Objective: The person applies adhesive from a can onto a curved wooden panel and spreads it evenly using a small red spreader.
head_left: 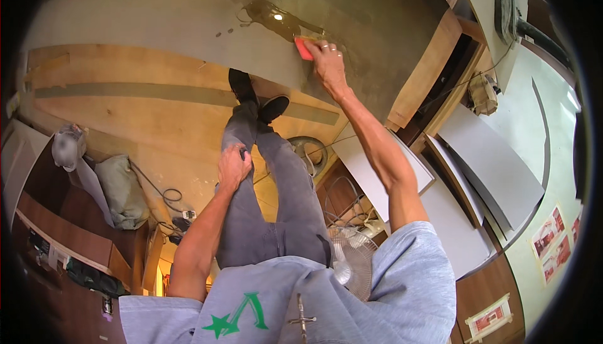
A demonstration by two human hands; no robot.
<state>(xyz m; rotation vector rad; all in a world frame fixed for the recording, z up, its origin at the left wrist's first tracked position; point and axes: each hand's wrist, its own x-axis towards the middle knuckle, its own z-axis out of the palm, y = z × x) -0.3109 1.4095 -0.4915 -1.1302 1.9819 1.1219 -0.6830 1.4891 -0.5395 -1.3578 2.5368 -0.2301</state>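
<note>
My right hand reaches far forward, its fingers closed on a flat red spreader. The spreader's edge meets a large grey panel, right beside a puddle of shiny brown liquid. A wet-looking brownish film covers the panel's far and right parts, while a paler strip shows on the near left. A few drops lie left of the puddle. My left hand rests on my leg near the knee, fingers curled round a small dark thing, mostly hidden, that I cannot make out.
Under the panel's near edge lies a wooden board, my shoes by it. A caged fan stands close at my right, with cables beside it. Grey panels lean at the right. A cloth bag and loose cord sit left.
</note>
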